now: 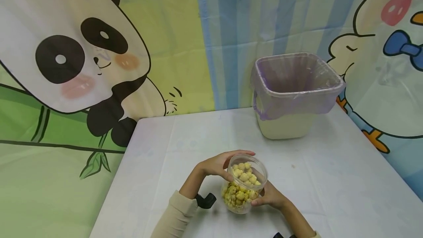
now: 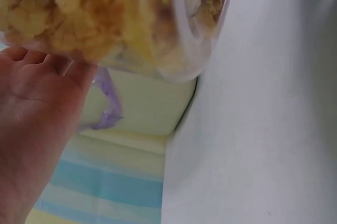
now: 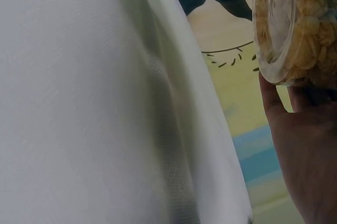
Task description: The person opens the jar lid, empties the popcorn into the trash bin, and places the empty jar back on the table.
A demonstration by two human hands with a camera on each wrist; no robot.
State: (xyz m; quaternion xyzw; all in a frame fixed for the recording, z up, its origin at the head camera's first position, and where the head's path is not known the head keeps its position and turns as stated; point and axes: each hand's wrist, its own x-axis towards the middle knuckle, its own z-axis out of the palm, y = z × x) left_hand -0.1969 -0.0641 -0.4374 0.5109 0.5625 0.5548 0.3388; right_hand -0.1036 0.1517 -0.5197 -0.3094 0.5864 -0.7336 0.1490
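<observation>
A clear round plastic jar of yellow popcorn is held between both hands at the front middle of the white table. My left hand grips it from the left, thumb near the rim and fingers reaching around the far side. From the right, my right hand holds the lower side, its thumb toward the front. Paler popcorn shows through the wide mouth, which tips slightly toward me. In the right wrist view the jar's base is visible, raised from the tabletop. The far fingers are partly hidden behind the jar.
A cream bin lined with a translucent purple bag stands at the table's back right. Behind the white table hangs a cloth backdrop with a panda and a white bird figure. Black wrist straps show at the cuffs.
</observation>
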